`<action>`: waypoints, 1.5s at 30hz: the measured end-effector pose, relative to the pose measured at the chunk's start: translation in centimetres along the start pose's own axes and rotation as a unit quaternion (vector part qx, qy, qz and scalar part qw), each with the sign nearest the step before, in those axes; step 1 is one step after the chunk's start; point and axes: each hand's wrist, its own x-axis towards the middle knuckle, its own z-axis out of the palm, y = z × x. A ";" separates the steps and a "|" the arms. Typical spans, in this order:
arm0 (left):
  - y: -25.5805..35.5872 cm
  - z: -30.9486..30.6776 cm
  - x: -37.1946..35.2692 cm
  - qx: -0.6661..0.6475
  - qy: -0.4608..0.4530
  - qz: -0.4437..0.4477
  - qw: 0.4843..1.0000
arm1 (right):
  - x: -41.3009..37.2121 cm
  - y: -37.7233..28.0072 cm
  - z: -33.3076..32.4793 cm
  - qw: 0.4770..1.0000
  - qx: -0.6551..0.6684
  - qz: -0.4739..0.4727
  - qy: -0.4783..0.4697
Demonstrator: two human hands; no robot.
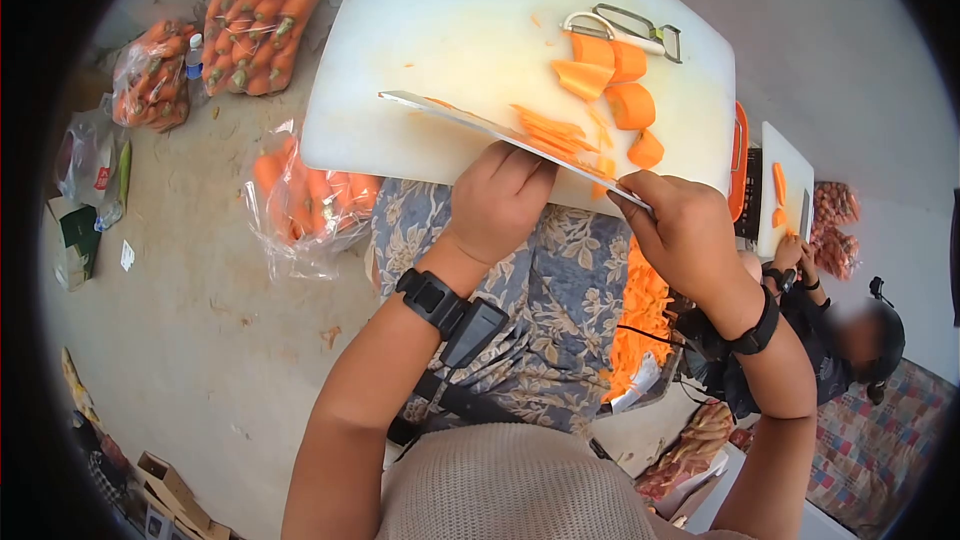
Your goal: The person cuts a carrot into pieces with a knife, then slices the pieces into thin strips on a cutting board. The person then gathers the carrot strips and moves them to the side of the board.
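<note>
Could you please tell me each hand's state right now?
Left hand: curled at the knife blade; grip unclear.
Right hand: closed, holding the knife.

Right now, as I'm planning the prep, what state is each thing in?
Knife: held by right hand, left hand at blade
Carrot chunks: cut, on cutting board
Carrot strips: cut thin, by the knife
Peeler: lying on the board
Bagged carrots: whole
Bottle: capped

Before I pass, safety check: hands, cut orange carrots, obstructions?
Right hand holding long metal knife, left hand at its blade. Carrots on white rectangular board. White-handled peeler beside them.
</note>
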 end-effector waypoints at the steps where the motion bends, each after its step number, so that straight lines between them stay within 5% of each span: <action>1: 0.0 0.0 0.0 0.002 0.003 0.003 1.000 | -0.1 0.1 0.0 1.000 -0.003 0.006 -0.003; 38: 0.0 0.7 -0.2 0.002 0.018 0.007 1.000 | 1.1 0.8 -0.4 0.989 -0.060 0.057 -0.122; 45: -0.1 1.1 -0.2 0.002 0.044 0.018 0.999 | 1.8 1.7 2.3 0.997 0.008 0.001 -0.072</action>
